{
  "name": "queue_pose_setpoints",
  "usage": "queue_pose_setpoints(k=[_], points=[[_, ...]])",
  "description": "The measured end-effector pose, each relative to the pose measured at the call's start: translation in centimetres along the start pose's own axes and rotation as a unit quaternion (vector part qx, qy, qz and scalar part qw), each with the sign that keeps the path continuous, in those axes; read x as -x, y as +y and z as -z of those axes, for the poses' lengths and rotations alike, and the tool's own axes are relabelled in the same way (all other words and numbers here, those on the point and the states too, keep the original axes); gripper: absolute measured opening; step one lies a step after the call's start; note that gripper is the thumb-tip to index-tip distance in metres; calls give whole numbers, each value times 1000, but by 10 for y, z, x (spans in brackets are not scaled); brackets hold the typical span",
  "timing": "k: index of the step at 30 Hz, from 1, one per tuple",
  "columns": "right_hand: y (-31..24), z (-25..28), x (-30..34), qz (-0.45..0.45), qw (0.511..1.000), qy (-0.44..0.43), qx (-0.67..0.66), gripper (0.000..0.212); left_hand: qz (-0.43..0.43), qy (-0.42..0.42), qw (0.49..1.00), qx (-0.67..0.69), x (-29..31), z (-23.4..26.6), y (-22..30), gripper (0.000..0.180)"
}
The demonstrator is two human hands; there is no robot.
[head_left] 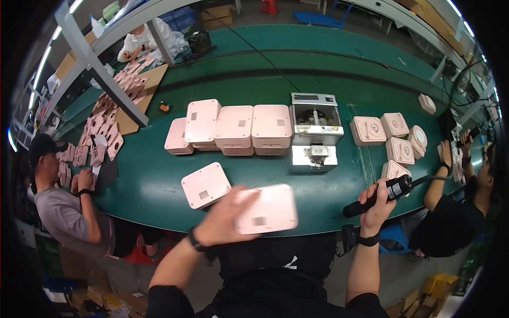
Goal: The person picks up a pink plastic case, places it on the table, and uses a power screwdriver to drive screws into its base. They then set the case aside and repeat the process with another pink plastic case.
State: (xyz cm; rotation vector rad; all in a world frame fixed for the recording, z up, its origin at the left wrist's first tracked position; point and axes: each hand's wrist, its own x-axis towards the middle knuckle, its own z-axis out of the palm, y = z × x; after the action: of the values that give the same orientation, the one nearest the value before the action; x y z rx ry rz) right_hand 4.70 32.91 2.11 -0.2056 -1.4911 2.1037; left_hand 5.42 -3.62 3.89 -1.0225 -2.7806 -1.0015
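My left hand point(225, 217) is closed on the left edge of a pink square plastic case point(275, 209), held over the table's front edge and slightly blurred. Its upper face shows a small grilled square. In my right hand point(377, 204) is a black corded electric screwdriver point(379, 195), lying crosswise with its cable running off to the right. Another pink case point(206, 185) lies flat on the table, just beyond my left hand. Past it stand stacked pink cases point(234, 123) in a row. At the end of that row is a silver screw feeder point(316, 117).
Several pink cases with round fronts point(368, 130) sit right of the feeder on the green table point(254, 69). One person works at the left beside many pink parts point(101, 124), another at the right, a third at the far left. A grey metal post point(114, 95) rises at left.
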Motion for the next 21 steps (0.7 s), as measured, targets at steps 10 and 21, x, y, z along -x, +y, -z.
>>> queue_pose_setpoints(k=[10, 21], points=[[-42, -47, -21, 8, 988, -145, -56, 24, -65, -43, 992, 96, -80, -63, -16, 98], [-42, -140, -70, 68, 976, -206, -12, 21, 27, 6, 983, 179, -71, -74, -19, 99]])
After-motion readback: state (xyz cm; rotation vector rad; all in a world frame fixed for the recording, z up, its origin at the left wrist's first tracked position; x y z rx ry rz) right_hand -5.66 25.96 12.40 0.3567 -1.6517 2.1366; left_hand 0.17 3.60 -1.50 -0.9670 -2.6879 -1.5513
